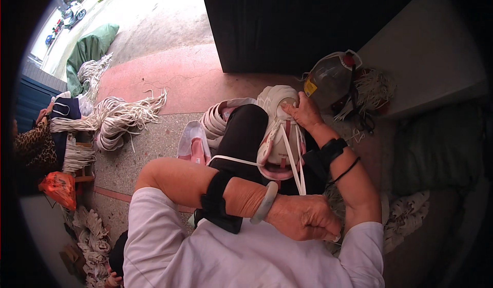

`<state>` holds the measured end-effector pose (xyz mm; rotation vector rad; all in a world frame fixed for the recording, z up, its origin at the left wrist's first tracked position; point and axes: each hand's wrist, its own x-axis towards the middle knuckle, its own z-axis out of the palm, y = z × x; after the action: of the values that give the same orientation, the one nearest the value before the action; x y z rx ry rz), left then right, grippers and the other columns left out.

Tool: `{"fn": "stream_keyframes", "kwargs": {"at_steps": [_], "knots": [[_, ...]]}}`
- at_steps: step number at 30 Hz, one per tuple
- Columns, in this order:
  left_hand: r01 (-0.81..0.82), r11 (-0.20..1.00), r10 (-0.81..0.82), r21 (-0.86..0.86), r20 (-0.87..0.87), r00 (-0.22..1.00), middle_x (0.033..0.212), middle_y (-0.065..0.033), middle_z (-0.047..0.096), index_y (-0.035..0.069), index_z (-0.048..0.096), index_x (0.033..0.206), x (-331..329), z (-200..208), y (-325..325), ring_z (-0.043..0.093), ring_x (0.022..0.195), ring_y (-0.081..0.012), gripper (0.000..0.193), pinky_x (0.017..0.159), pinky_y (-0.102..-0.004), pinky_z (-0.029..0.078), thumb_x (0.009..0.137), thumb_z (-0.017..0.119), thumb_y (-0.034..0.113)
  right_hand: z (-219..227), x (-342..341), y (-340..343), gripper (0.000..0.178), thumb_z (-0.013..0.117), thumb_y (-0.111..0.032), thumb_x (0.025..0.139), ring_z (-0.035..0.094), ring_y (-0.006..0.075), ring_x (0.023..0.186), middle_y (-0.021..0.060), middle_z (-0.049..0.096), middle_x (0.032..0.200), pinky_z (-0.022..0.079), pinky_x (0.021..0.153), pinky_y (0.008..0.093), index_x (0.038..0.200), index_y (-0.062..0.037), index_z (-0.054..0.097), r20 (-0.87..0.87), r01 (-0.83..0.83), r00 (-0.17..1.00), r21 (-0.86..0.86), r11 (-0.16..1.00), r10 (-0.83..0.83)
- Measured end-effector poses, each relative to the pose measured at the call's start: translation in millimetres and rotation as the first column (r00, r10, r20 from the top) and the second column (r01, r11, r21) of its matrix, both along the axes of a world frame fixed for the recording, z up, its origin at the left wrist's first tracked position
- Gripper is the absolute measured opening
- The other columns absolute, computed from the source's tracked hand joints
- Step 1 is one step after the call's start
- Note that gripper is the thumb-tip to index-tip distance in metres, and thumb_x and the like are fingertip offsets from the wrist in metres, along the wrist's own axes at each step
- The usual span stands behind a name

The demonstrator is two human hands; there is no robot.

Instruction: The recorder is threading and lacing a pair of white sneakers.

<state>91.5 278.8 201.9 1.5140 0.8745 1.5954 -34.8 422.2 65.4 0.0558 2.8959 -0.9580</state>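
Note:
A beige and pink shoe rests on my lap with its toe pointing away from me. My right hand is closed around the toe end, thumb on top. Flat white shoelaces run from the shoe toward me and pass behind my left fist. My left hand, wearing a pale bangle at the wrist, is drawn across close to my chest with the fingers curled tight on the laces; its grip is partly hidden. Another lace strand stretches left over my dark trouser leg.
More shoes, pale with pink insides, lie left of my leg. Bundles of white laces spread over the floor. A clear plastic jug stands far right, scissors beside it. Another person in a leopard-print sleeve sits at left near an orange bag.

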Motion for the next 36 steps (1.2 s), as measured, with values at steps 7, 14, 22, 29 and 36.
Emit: {"fn": "stream_keyframes", "kwargs": {"at_steps": [7,14,22,29,36], "knots": [[-0.221,0.974,0.223,0.041,-0.285,0.932,0.064,-0.0147,0.052,0.001,0.048,0.079,-9,1,-18,0.055,0.061,-0.0323,0.004,0.050,-0.0392,0.041,0.080,0.048,0.005,3,90,20,0.047,0.061,-0.017,0.081,0.054,0.0102,0.082,0.0098,0.057,0.094,0.044,0.069,0.0232,0.118,0.0041,0.042,0.011,0.049,0.999,-0.509,0.859,-0.050],[-0.305,0.930,0.341,0.204,-0.170,0.925,0.062,-0.0122,0.051,0.002,0.050,0.083,2,-6,-1,0.054,0.057,-0.0314,0.005,0.048,-0.0378,0.040,0.080,0.048,0.006,-2,134,4,0.047,0.056,-0.004,0.076,0.048,0.0342,0.106,0.0197,0.048,0.118,0.039,0.088,0.0404,0.121,0.0039,0.044,-0.492,-0.171,0.821,0.274,0.946,0.290],[-0.392,0.902,0.426,0.181,-0.215,0.879,0.058,-0.0119,0.050,0.001,0.048,0.084,-9,-5,9,0.053,0.054,-0.0304,0.007,0.048,-0.0369,0.039,0.085,0.048,0.009,6,129,11,0.040,0.052,-0.008,0.075,0.049,0.0287,0.099,0.0151,0.050,0.111,0.039,0.084,0.0404,0.113,0.0042,0.049,-0.514,-0.173,0.756,0.441,0.881,0.406],[-0.433,0.897,0.443,0.092,-0.209,0.872,0.055,-0.0174,0.050,0.000,0.051,0.075,-8,3,7,0.054,0.058,-0.0377,0.011,0.050,-0.0435,0.040,0.074,0.056,0.010,34,105,-32,0.030,0.059,-0.019,0.073,0.057,0.0273,0.061,0.0094,0.059,0.063,0.036,0.062,0.0367,0.100,-0.0046,0.057,-0.375,-0.268,0.898,-0.056,0.962,0.228],[-0.194,0.978,0.197,0.078,-0.036,0.980,0.063,-0.0097,0.052,-0.001,0.055,0.079,-33,21,-60,0.053,0.055,-0.0251,0.014,0.050,-0.0352,0.040,0.086,0.053,0.010,43,143,36,0.011,0.064,-0.013,0.068,0.057,0.0263,0.057,0.0087,0.057,0.059,0.036,0.055,0.0358,0.064,-0.0058,0.058,-0.371,-0.266,0.891,0.042,0.963,0.262]]}}
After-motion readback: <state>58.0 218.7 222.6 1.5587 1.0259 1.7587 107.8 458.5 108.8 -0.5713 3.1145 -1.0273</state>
